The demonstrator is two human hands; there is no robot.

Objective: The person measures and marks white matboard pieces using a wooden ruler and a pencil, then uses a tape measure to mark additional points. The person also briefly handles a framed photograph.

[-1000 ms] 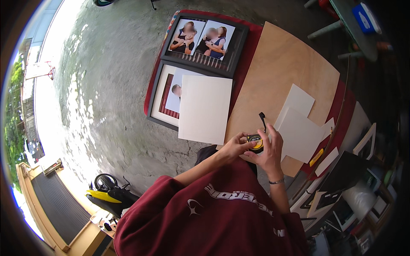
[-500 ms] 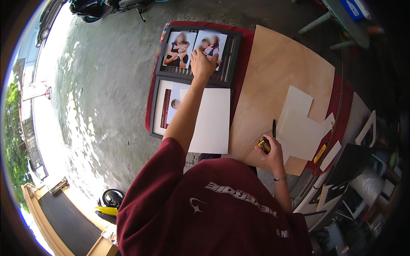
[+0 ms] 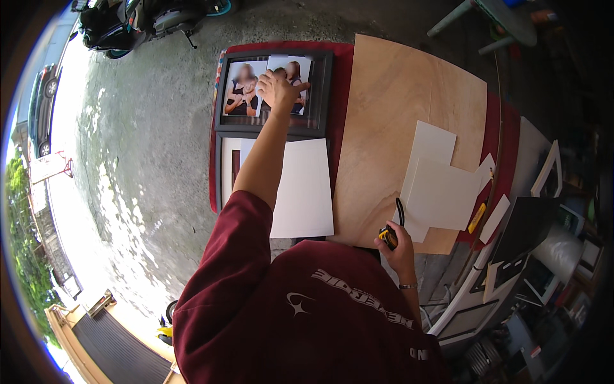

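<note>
My left hand lies over the right photo, its fingers spread and the thumb out to the right. Beside it is the left photo; both rest inside a dark picture frame at the far side of the table. A second frame lies nearer, partly covered by a white sheet and by my left arm. Low over the near edge of the wooden board, my right hand holds a yellow-and-black tape measure with a dark strap.
Cream card pieces overlap on the board. A yellow cutter knife and a narrow white strip lie to the right on the red cloth. Frames and clutter crowd the right side. A motorcycle stands far left.
The whole view has shifted a little. My left hand has spread its fingers towards the line between the photos. My right hand has drawn the tape measure closer to my body.
</note>
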